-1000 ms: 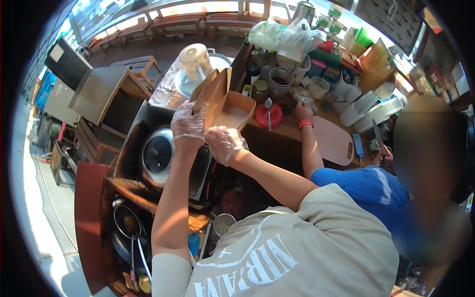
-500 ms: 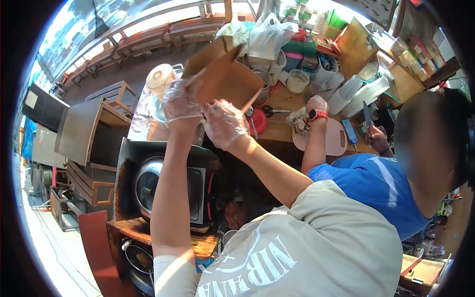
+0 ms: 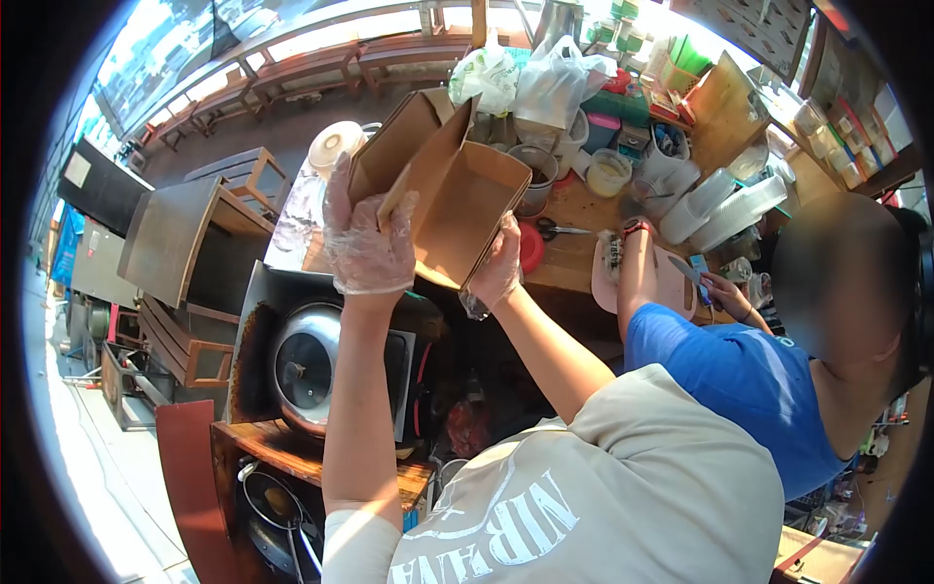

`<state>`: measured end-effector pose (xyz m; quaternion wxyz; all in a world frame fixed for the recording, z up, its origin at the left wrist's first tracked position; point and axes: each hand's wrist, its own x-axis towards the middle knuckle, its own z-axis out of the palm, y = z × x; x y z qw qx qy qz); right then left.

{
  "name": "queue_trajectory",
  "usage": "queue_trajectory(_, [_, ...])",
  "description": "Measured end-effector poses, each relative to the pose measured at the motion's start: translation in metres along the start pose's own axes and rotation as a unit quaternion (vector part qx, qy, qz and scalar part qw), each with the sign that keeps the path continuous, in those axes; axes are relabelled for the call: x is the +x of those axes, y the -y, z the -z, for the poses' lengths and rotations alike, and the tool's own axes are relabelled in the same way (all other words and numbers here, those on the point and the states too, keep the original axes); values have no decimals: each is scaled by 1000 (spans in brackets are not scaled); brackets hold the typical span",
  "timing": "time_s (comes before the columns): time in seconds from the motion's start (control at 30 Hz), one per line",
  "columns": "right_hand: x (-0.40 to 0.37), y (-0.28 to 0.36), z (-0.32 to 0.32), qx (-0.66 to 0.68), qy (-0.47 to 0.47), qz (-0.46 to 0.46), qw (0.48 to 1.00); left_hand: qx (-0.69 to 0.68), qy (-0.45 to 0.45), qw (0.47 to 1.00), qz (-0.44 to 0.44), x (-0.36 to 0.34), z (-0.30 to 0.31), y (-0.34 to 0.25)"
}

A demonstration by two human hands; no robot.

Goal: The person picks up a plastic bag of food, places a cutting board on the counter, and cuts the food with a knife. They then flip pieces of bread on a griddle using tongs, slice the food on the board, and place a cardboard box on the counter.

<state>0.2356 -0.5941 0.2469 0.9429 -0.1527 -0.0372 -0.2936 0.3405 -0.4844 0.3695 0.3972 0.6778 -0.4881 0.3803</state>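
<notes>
A brown cardboard food box [image 3: 455,216] is held up before me, its tray part facing me and its lid flaps raised on the left. My left hand [image 3: 372,243], in a clear plastic glove, is closed on the lid side, fingers wrapped round the folded cardboard. My right hand [image 3: 498,261], also gloved, grips the box's right wall near the lower corner, its thumb on the rim. Some of its fingers are hidden behind the cardboard. Beyond the box is the wooden worktable [image 3: 569,255], with scissors [image 3: 560,230] and a red lid [image 3: 530,247].
At my right a co-worker in a blue shirt [image 3: 739,375] holds a knife [image 3: 686,272] over a pink cutting board [image 3: 671,288]. Plastic containers [image 3: 720,209] and bags [image 3: 555,88] stand at the back. Below my left arm is a stove with a round metal pan [image 3: 306,365].
My right hand has moved from beside my left hand to the box's right wall. The box has turned and its flaps show more clearly. The co-worker's knife has tilted lower toward the board.
</notes>
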Motion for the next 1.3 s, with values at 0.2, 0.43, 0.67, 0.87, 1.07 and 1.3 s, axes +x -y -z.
queue_trajectory(0.2, [-4, -15, 19, 54, -30, -33, 998, -140, -12, 986, 93, -1, 14, 0])
queue_trajectory(0.43, [6, -7, 27, 66, -17, -20, 997, -261, -202, 907, 263, 32, 23, -23])
queue_trajectory(0.67, [76, 62, -17, -13, 0, 60, 998, 21, -220, 942, 252, 34, 98, 37])
queue_trajectory(0.87, [229, 156, -36, -240, -104, 111, 959, 456, -84, 866, 186, -9, 182, 43])
queue_trajectory(1.07, [358, 227, -22, -471, -134, 42, 871, 585, 44, 808, 47, -75, 259, 9])
queue_trajectory(1.3, [386, 234, -3, -972, -21, -52, 227, 93, -180, 854, 480, -136, 303, -37])
